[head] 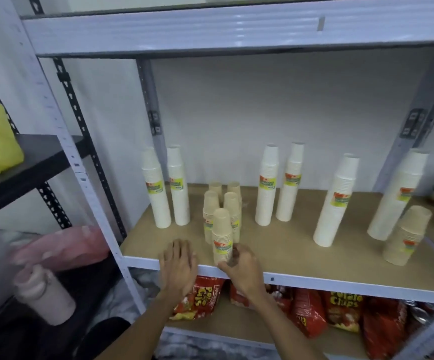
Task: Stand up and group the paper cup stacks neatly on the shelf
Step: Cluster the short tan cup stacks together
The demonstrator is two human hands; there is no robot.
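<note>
both forearms reach up from below to the shelf's front edge. left hand (178, 263) lies flat, palm down, fingers spread and extended, on the front lip of the shelf (301, 258) left of centre, holding nothing. right hand (239, 266) is curled, fingertips pinched against the lower right side of the front kraft cup stack (221, 236), thumb side towards the cups (how firm the grip is, can't tell).

that stack stands upright, mouth down, tan, shrink-wrapped with a yellow-green label, just behind the front edge. four more tan stacks (223, 201) stand close behind it in a cluster. two tall white stacks (170, 188) stand upright near the back left corner, touching or nearly so. another white pair (279, 185) stands mid-shelf towards the back. a single white stack (336, 201) and a further white stack (397, 196) stand to the right, apart. one tan stack (406, 236) stands near the front right corner. potato chip bags (340, 313) fill the shelf below.
</note>
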